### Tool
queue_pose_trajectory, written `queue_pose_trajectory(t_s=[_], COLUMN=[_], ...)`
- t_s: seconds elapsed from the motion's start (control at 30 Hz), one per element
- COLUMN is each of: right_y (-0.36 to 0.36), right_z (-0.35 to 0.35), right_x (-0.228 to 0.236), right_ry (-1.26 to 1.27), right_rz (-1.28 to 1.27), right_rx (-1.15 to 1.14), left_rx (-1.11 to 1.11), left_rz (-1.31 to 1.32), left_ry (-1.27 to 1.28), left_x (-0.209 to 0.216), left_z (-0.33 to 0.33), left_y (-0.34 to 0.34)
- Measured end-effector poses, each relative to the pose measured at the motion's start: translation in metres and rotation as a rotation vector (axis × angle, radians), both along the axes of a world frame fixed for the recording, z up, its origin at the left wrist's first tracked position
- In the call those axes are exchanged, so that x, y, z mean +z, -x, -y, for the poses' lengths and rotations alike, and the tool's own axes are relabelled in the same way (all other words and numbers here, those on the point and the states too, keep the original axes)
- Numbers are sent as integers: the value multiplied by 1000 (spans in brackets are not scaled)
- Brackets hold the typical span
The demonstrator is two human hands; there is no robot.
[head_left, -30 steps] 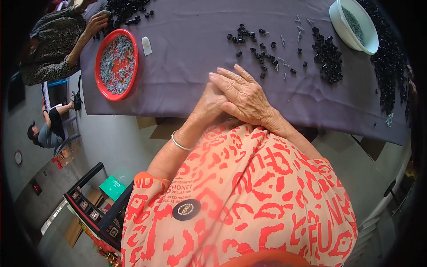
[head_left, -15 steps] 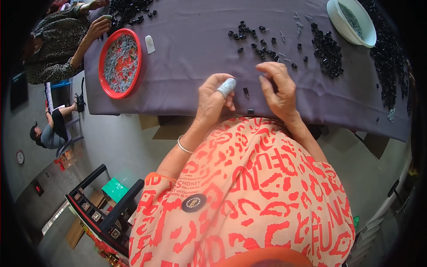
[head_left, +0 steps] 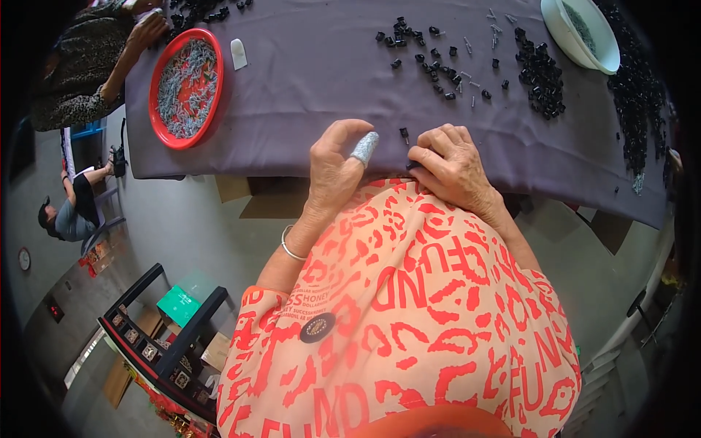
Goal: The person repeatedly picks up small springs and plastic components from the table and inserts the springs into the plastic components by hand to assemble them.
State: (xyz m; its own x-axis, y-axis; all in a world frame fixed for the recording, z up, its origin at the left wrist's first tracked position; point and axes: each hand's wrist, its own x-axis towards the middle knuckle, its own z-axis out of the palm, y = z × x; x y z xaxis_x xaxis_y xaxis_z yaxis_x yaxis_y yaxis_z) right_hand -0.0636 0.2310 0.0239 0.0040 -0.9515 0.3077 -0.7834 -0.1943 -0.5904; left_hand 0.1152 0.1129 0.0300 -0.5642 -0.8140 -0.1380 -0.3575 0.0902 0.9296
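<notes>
My right hand (head_left: pixel 454 162) is closed at the table's near edge, its thumb and forefinger on a small black plastic part (head_left: pixel 413 166) that is mostly covered. Just left of it, my left hand (head_left: pixel 337 157) is open, thumb and forefinger apart, with nothing visible between them. A pale wrap (head_left: pixel 364 149) covers the left thumb. Between the hands lies a black part with a screw (head_left: pixel 404 136) in it, on the dark cloth. Farther off are scattered black plastic parts (head_left: pixel 436 67) and loose screws (head_left: pixel 468 45).
A red basin (head_left: pixel 155 91) of screws stands at left, beside a white piece (head_left: pixel 238 54). At right are a pile of black parts (head_left: pixel 539 77), a white bowl (head_left: pixel 613 66) and a larger black heap (head_left: pixel 637 109). Another person's hand (head_left: pixel 150 28) works at far left.
My right hand has come down and closed on the black part at the table edge. My left hand has shifted slightly left, its thumb and forefinger apart. The view has shifted a little.
</notes>
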Motion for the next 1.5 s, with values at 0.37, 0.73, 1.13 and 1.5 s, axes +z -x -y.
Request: queue_pose_trajectory(t_s=[0.37, 0.73, 1.13, 1.5], right_y=[2, 11, 15, 8], right_z=[4, -1, 0, 1], right_x=[5, 8, 8, 20], right_ry=[32, -321, -312, -208], right_rz=[359, 1338, 1508, 1271], right_rx=[-276, -376, -378, -383], left_rx=[-344, -376, -37, 20], left_rz=[169, 83, -224, -436], left_ry=[663, 758, -419, -757], left_x=[-4, -10, 11, 14], left_z=[9, 4, 3, -11], left_y=[32, 32, 37, 35])
